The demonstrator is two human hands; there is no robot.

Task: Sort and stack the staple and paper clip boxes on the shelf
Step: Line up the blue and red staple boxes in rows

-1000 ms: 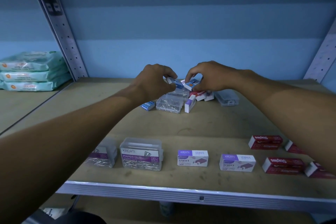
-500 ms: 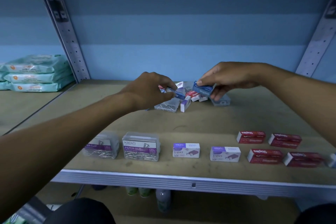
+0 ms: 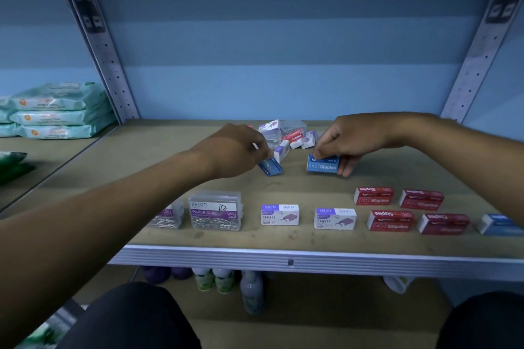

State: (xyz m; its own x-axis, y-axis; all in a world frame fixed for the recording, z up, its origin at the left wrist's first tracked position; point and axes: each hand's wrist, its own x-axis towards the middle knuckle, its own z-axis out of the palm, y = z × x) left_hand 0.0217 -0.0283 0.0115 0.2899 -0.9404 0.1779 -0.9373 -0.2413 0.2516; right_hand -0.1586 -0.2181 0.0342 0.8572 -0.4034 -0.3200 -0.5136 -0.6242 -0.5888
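Observation:
My right hand [image 3: 357, 137] pinches a blue staples box [image 3: 322, 164] just above the wooden shelf [image 3: 158, 150]. My left hand [image 3: 232, 150] grips a second blue staples box [image 3: 270, 167], tilted on its edge. Behind both hands lies a mixed pile of boxes [image 3: 286, 134]: white-purple, red and clear ones. Along the front edge stand two clear paper clip boxes [image 3: 216, 210], two white-purple staples boxes [image 3: 280, 215], several red staples boxes [image 3: 390, 220] and one blue box [image 3: 500, 224] at the far right.
Packs of wipes [image 3: 56, 110] are stacked on the neighbouring shelf to the left. Perforated metal uprights [image 3: 96, 37] frame the bay on both sides. Bottles [image 3: 224, 280] stand on the level below the metal front lip [image 3: 283, 259].
Both hands have drawn back from the pile toward me, each with a blue staples box. The right hand has lowered its box near the shelf; the left moved down and right.

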